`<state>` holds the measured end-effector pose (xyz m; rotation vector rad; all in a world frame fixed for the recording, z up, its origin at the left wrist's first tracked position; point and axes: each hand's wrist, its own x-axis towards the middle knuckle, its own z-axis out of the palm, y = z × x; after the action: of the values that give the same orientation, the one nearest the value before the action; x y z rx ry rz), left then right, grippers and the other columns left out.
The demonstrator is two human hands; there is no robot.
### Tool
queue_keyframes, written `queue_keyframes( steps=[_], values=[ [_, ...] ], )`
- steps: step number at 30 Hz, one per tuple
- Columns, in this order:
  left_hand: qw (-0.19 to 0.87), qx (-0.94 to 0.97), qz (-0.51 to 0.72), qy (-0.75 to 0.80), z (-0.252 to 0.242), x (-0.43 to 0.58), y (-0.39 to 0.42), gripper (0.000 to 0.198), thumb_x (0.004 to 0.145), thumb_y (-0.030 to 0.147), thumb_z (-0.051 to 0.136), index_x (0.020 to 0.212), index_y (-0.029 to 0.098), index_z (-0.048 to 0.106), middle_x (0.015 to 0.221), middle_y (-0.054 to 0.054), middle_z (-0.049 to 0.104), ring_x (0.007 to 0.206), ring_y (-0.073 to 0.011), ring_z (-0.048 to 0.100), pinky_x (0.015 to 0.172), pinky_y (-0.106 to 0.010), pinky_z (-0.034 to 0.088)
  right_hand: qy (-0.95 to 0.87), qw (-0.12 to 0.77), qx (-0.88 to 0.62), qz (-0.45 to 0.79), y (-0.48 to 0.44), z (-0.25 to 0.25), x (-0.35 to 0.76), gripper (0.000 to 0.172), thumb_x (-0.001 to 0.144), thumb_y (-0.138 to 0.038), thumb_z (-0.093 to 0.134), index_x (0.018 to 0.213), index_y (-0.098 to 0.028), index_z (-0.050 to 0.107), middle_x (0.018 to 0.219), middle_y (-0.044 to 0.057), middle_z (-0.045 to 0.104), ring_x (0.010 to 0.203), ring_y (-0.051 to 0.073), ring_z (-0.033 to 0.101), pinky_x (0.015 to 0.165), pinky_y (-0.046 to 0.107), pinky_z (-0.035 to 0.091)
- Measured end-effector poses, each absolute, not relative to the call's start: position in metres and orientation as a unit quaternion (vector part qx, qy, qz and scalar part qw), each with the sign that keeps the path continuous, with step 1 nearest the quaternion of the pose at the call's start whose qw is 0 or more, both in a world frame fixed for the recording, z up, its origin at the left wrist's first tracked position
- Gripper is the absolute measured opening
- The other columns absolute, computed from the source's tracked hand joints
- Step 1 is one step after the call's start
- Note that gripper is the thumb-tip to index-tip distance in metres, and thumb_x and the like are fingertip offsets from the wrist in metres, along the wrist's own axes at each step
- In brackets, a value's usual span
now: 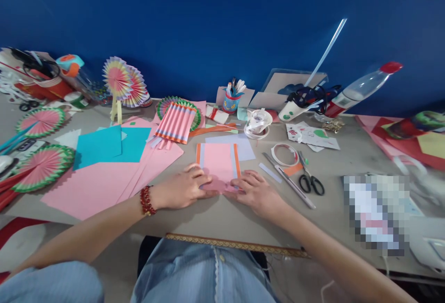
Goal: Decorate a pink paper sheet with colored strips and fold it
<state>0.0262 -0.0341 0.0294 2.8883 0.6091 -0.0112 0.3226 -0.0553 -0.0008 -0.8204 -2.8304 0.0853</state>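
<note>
A pink sheet of paper (pixel 218 158) with orange and pale purple strips along its two sides lies on the table in front of me. My left hand (pixel 184 185) pinches its near left corner, the fingers curled over the edge. At the near right corner, my right hand (pixel 255 191) grips the same edge with bent fingers. The near edge looks slightly raised or folded between the hands; the thumbs are partly hidden. Beyond it lies a pale purple sheet (pixel 246 151), partly under the pink one. A pleated pink paper (pixel 176 121) rests further back on the left.
Scissors (pixel 310 180), a grey cutter knife (pixel 295 187) and a roll of tape (pixel 285 154) lie to the right. Blue sheets (pixel 100 148) and large pink sheets (pixel 93 192) spread left, near round paper fans (pixel 45 166). A pen cup (pixel 231 102) stands by the blue wall.
</note>
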Motion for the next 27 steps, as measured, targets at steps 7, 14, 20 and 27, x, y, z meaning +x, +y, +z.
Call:
queue_keyframes(
  steps=[7, 14, 20, 27],
  values=[
    [0.112, 0.962, 0.001, 0.249, 0.024, -0.001, -0.048, 0.057, 0.091, 0.017, 0.052, 0.145, 0.035, 0.044, 0.141, -0.006, 0.05, 0.123, -0.0269, 0.044, 0.112, -0.049, 0.026, -0.938, 0.12, -0.321, 0.046, -0.068, -0.009, 0.347, 0.055, 0.088, -0.002, 0.046, 0.13, -0.035, 0.061, 0.132, 0.005, 0.063, 0.115, 0.025, 0.055, 0.099, 0.048, 0.042],
    [0.105, 0.951, 0.015, 0.289, 0.02, -0.027, -0.067, 0.057, 0.095, 0.019, 0.045, 0.149, 0.034, 0.037, 0.154, -0.002, 0.039, 0.136, -0.0261, 0.035, 0.114, -0.049, 0.024, -0.923, 0.145, -0.349, 0.074, -0.08, -0.013, 0.366, 0.056, 0.086, -0.001, 0.041, 0.128, -0.03, 0.063, 0.134, 0.005, 0.062, 0.123, 0.024, 0.052, 0.097, 0.044, 0.046],
    [0.079, 0.952, 0.02, 0.295, 0.016, -0.026, -0.077, 0.053, 0.098, 0.021, 0.043, 0.15, 0.026, 0.036, 0.153, -0.003, 0.043, 0.14, -0.0237, 0.034, 0.119, -0.047, 0.019, -0.909, 0.163, -0.372, 0.091, -0.083, -0.013, 0.36, 0.05, 0.088, -0.003, 0.04, 0.123, -0.027, 0.067, 0.132, 0.007, 0.063, 0.121, 0.023, 0.054, 0.096, 0.043, 0.047],
    [0.09, 0.945, 0.068, 0.308, 0.014, -0.027, -0.077, 0.043, 0.098, 0.021, 0.046, 0.14, 0.028, 0.05, 0.144, -0.004, 0.052, 0.135, -0.0211, 0.043, 0.118, -0.046, 0.025, -0.887, 0.204, -0.399, 0.112, -0.081, 0.003, 0.354, 0.041, 0.09, -0.007, 0.041, 0.117, -0.024, 0.066, 0.125, 0.008, 0.065, 0.115, 0.021, 0.057, 0.095, 0.039, 0.047]
  ],
)
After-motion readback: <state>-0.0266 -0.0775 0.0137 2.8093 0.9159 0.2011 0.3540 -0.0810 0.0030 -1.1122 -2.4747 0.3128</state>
